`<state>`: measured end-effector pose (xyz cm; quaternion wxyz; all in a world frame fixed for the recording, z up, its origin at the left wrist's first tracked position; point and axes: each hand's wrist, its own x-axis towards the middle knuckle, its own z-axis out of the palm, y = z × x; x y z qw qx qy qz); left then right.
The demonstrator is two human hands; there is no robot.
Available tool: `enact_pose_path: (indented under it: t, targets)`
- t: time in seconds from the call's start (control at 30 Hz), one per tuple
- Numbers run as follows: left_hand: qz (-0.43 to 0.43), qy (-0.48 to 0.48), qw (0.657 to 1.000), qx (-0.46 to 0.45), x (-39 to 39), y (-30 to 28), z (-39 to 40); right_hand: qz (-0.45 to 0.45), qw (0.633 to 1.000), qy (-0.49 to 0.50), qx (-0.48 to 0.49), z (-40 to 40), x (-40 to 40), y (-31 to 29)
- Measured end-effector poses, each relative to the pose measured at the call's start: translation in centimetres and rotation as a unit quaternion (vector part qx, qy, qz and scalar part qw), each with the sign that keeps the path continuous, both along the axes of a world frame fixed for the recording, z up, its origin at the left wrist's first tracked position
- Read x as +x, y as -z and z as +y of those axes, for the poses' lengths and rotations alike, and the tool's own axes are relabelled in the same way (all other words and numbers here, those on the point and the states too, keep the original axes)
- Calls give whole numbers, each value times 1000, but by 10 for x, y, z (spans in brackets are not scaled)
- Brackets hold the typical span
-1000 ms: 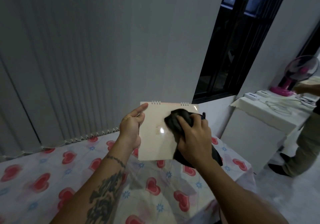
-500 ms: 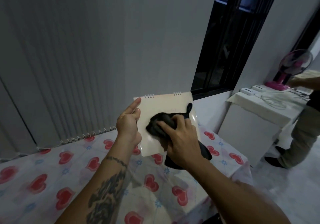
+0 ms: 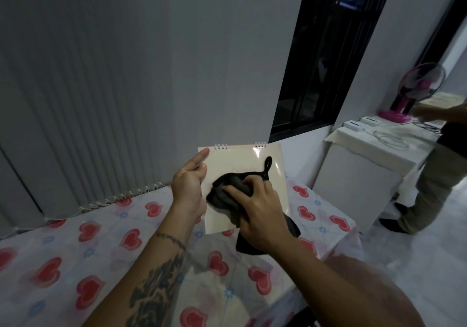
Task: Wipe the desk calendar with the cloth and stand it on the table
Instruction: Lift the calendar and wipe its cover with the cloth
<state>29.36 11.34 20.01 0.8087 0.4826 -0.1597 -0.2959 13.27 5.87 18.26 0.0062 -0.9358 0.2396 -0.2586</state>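
A cream, spiral-bound desk calendar [image 3: 242, 161] is held upright in the air above the table [image 3: 101, 245]. My left hand [image 3: 189, 190] grips its left edge, index finger stretched up along the side. My right hand [image 3: 257, 215] presses a bunched black cloth [image 3: 225, 195] against the calendar's face. The cloth's hanging loop sticks up to the right, and its loose end droops below my right wrist. The calendar's lower right part is hidden by my right hand and the cloth.
The table wears a white cloth with red hearts. Grey vertical blinds [image 3: 101, 86] hang behind it, a dark window [image 3: 328, 61] to the right. A white side cabinet [image 3: 358, 175] carries a pink fan [image 3: 414, 91] and cables. Another person [image 3: 434, 175] stands at the far right.
My right hand has slid the cloth leftward across the calendar's face, from its upper right toward the middle left. My left hand keeps its hold on the left edge.
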Motion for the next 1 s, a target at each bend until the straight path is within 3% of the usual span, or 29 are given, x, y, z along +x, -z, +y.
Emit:
enact_pose_path:
  t: [0.37,0.57,0.8,1.0]
  targets:
    - [9,-34,998,51,-14,38,-4,-6,991,102,81,-11,-20,44]
    - [-16,-43,994,96,-24,51,-14,22,994,60,89,-9,-21,57]
    - [36,-58,991,113,-22,71,-27,28,988,115,95,-33,-25,67]
    - [110,-85,970,200,-12,121,-15,130,985,69,91,-39,-28,92]
